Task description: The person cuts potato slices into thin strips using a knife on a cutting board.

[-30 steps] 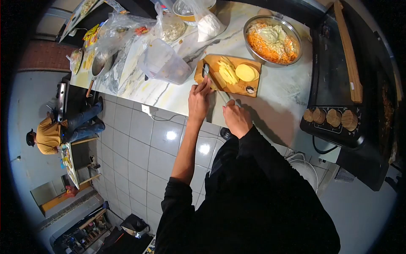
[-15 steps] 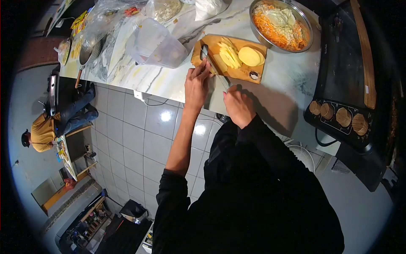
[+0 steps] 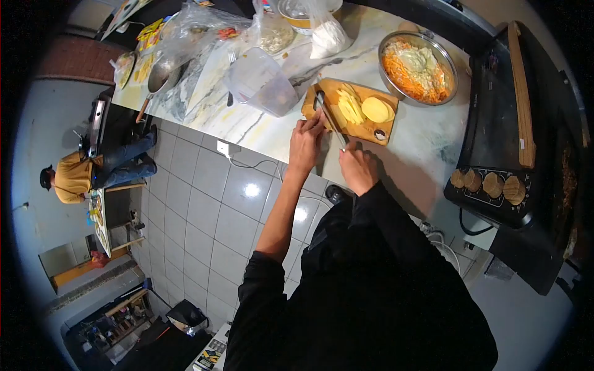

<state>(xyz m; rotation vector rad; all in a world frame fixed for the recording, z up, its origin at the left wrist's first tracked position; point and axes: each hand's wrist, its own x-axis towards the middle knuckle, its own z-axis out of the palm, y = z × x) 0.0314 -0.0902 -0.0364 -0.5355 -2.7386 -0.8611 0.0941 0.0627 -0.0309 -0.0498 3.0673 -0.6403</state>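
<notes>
A knife [image 3: 333, 121] slants across the left part of a wooden cutting board [image 3: 371, 135], its handle in my closed right hand [image 3: 359, 169] at the counter's front edge. The fingers of my left hand [image 3: 305, 147] are bent together at the board's near left corner, close beside the blade. Whatever they pinch is hidden. Pale yellow strips [image 3: 349, 107], which look like cut potato, lie just right of the knife. Further right rests a small stack of round yellow slices [image 3: 376, 110]. A small dark spot with white bits [image 3: 379, 134] shows at the board's near right corner.
Behind the board stands a metal bowl [image 3: 453, 68] of shredded orange and pale food. A clear plastic container [image 3: 263, 83], a bag of white powder [image 3: 329, 38] and a saucepan [image 3: 162, 77] are leftward. A black oven [image 3: 495, 117] stands right. Another person [image 3: 77, 176] is far left.
The view has shifted, so the counter and board appear lower and further right. Both hands stay at the board's near left side, with the knife still in my right hand.
</notes>
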